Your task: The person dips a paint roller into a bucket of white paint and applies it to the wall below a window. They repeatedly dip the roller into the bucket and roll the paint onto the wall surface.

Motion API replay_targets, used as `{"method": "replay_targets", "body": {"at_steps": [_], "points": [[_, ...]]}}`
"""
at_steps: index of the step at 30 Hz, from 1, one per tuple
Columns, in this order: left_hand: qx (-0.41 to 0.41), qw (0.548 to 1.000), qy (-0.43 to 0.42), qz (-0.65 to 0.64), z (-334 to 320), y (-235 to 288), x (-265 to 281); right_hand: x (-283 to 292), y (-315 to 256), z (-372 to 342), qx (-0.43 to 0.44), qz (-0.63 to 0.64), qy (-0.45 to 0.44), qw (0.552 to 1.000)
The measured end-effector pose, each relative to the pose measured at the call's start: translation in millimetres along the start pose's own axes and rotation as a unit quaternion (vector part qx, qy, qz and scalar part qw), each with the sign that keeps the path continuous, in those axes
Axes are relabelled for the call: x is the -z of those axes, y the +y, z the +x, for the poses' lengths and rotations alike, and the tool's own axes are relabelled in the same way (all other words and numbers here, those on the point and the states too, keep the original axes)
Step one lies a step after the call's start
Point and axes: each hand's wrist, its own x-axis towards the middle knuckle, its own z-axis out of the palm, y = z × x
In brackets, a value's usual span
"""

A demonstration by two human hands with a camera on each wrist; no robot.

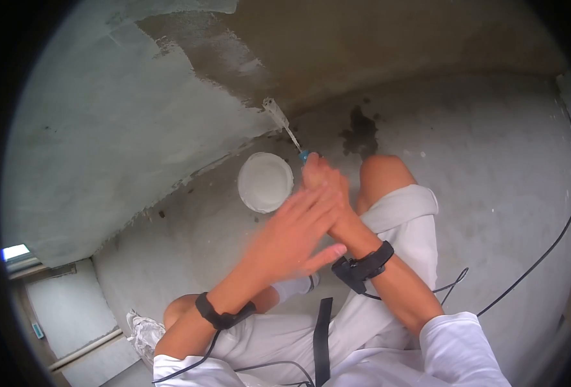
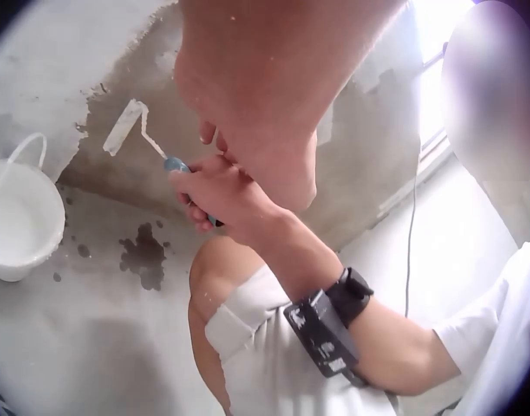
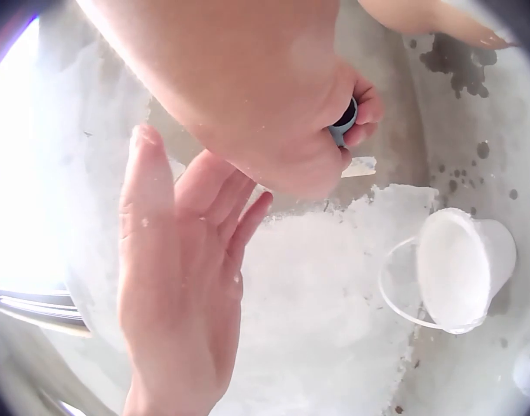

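My right hand (image 1: 330, 187) grips the blue handle (image 2: 172, 165) of a small paint roller. Its white-coated roller head (image 1: 274, 111) points away from me, close to where the wall meets the floor. The left hand (image 1: 292, 226) holds nothing; its fingers are extended and its thumb sticks out. In the head view those fingers overlap the back of my right hand and wrist. Seen from the right wrist, the left palm (image 3: 191, 286) faces up beside the right hand. A white bucket (image 3: 501, 251) with a raised handle stands on the floor nearby, holding white paint.
White coating covers part of the wall (image 1: 105, 122); beside it lies a bare brown stretch (image 1: 389, 45). Dark wet spots (image 1: 361, 132) mark the grey floor. A black cable (image 1: 536, 271) runs along the right. My bent knees (image 1: 389, 177) are close to the bucket.
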Motion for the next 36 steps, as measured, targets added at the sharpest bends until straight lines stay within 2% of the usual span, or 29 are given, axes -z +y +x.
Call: {"method": "replay_targets", "body": {"at_steps": [3,6,8,9,11,15,17,21,27,30,32,35,36], "points": [[-0.049,0.996,0.013,-0.067,-3,9,-6,-1,-7,1,-0.018,-0.021,-0.021,0.999],[-0.062,0.997,0.018,-0.043,-7,-17,-2,2,-13,-1,-0.003,-0.017,-0.015,1.0],[-0.07,0.997,0.033,0.016,-6,-40,7,6,-17,-3,0.011,-0.002,-0.013,1.0],[-0.074,0.995,0.039,0.045,-7,-46,10,7,-16,-5,0.025,0.045,-0.009,0.999],[-0.036,0.995,0.043,0.084,-9,-47,11,10,-15,-8,0.049,0.135,0.002,0.99],[0.014,0.992,0.046,0.114,-15,-49,9,7,-13,-7,0.044,0.081,-0.022,0.996],[0.029,0.997,0.053,0.041,-17,-37,1,2,-8,-5,0.046,0.05,-0.021,0.997],[0.043,0.995,0.06,-0.07,-23,-7,-12,8,-9,-3,-0.006,0.029,-0.067,0.997],[-0.127,0.991,0.028,-0.029,-22,-8,-7,1,-7,2,-0.035,0.013,-0.059,0.998],[-0.14,0.985,-0.001,0.097,-24,-44,1,12,-12,0,-0.02,0.013,-0.069,0.997],[0.084,0.983,-0.062,0.149,-30,-67,12,7,-8,-2,0.003,0.005,-0.049,0.999],[0.173,0.967,0.075,0.168,-38,-85,18,3,-9,1,-0.028,0.002,-0.052,0.998],[0.115,0.982,0.079,0.123,-32,-73,18,0,-5,0,0.029,0.038,-0.014,0.999]]}}
